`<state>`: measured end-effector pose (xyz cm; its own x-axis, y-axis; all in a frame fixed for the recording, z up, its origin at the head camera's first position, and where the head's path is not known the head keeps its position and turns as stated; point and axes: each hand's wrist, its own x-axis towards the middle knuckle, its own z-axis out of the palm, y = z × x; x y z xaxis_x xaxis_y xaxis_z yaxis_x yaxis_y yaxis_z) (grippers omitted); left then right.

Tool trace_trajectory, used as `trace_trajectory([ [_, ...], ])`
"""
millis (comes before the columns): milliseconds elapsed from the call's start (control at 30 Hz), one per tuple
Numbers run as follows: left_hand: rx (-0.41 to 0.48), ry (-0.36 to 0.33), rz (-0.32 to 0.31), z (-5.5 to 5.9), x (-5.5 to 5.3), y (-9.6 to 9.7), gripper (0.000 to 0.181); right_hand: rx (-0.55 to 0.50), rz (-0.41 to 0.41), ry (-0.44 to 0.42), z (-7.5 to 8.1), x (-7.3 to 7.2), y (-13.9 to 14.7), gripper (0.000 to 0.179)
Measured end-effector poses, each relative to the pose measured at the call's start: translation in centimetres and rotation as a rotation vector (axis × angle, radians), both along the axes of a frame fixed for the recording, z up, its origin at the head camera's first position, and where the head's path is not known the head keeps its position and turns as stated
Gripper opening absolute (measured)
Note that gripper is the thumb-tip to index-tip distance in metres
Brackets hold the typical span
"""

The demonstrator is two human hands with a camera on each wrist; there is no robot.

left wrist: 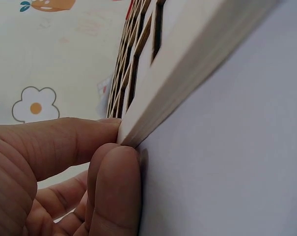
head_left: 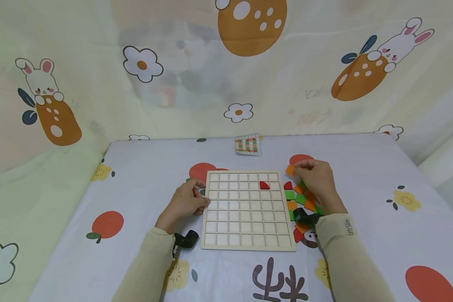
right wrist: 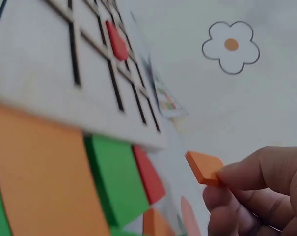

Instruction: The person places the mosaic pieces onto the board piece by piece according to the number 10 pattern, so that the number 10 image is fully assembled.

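Observation:
A wooden grid board [head_left: 234, 204] lies on the table, and a red quarter-round tile [head_left: 264, 185] sits in one cell near its upper right. My left hand [head_left: 185, 201] is at the board's left edge; in the left wrist view its thumb and fingers pinch the board's wooden rim [left wrist: 158, 93]. Between thumb and fingertips my right hand [head_left: 318, 178] pinches an orange square tile [right wrist: 204, 168], raised beyond the board's upper right corner. Below that hand, loose green [head_left: 290, 195], orange and red tiles lie along the board's right side, some hidden under the hand and wrist.
A small card [head_left: 248, 145] printed with a coloured grid pattern stands behind the board at the table's back edge. The cloth [head_left: 143, 176] on the table has printed fruit and flowers. A patterned curtain [head_left: 188, 92] hangs behind.

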<state>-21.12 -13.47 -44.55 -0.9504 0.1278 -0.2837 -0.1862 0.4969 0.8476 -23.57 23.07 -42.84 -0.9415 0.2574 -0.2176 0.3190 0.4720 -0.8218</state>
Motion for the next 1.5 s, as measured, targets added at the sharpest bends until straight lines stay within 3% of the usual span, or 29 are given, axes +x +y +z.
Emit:
trace_trajectory([
  [233, 0.005, 0.019, -0.012, 0.1, 0.0, 0.0, 0.044, -0.112, 0.139, 0.038, 0.4, 0.1, -0.5, 0.032],
  [667, 0.007, 0.008, -0.001, -0.3, 0.1, -0.1, 0.044, -0.226, 0.243, 0.025, 0.0, 0.1, -2.0, 0.027],
  [1000, 0.01, 0.019, -0.001, -0.3, 0.1, -0.1, 0.043, -0.238, 0.309, -0.011, 0.5, 0.2, -3.3, 0.027],
  [1500, 0.025, 0.027, -0.007, -0.3, 0.2, -0.2, 0.043, -0.249, 0.424, -0.071, 0.5, -1.1, -4.8, 0.025],
])
